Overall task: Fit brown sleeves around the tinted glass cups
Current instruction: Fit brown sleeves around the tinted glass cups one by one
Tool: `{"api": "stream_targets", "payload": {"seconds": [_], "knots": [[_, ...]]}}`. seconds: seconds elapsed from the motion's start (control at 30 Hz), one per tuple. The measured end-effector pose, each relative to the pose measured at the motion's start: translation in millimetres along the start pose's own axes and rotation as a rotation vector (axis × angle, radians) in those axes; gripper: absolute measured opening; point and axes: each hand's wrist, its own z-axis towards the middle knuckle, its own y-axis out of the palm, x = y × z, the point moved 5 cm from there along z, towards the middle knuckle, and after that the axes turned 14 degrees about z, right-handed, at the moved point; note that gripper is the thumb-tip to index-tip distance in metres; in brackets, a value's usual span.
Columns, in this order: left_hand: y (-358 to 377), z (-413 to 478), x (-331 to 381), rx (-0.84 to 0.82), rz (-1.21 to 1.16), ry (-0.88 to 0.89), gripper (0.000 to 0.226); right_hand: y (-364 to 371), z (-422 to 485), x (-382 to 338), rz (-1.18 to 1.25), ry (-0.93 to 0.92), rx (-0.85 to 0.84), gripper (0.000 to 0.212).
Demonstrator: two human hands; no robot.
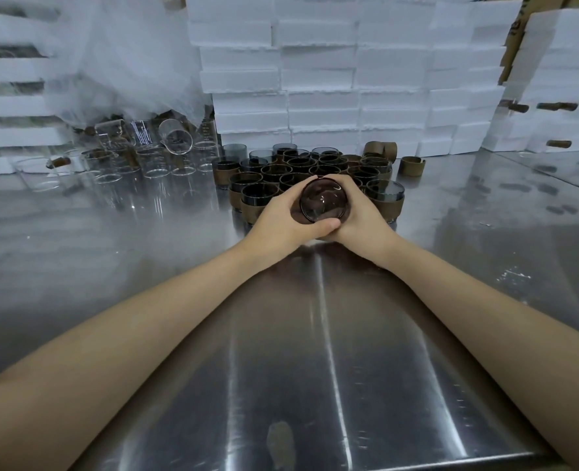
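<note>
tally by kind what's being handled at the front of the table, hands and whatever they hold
hands: 2, left hand and right hand
tinted glass cup in their grip: 1
total: 3

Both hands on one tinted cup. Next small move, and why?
Probably press the sleeve snug round the tinted cup. The left hand and right hand both wrap its wall, its round end tilted toward the camera; the sleeve itself is hidden under the fingers, so seating is unconfirmed.
</note>
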Motion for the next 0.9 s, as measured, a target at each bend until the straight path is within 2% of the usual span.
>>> {"api": "stream_targets", "payload": {"seconds": [0.47, 0.67, 0.8, 0.9], "knots": [[3, 1, -3, -0.079, -0.070, -0.035, 0.068, -2, 1, 10, 0.330, 0.168, -0.073, 0.078], [-2, 1, -4, -0.053, -0.081, -0.044, 0.053, 1, 0, 14, 0.434, 0.185, -0.117, 0.075], [-4, 3, -9, -0.038, -0.123, -0.066, 0.045, 1, 0, 11, 0.392, 0.182, -0.115, 0.076], [-3, 4, -11, -0.004, -0.180, -0.085, 0.037, -1, -1, 8, 0.235, 0.129, -0.100, 0.074]]}}
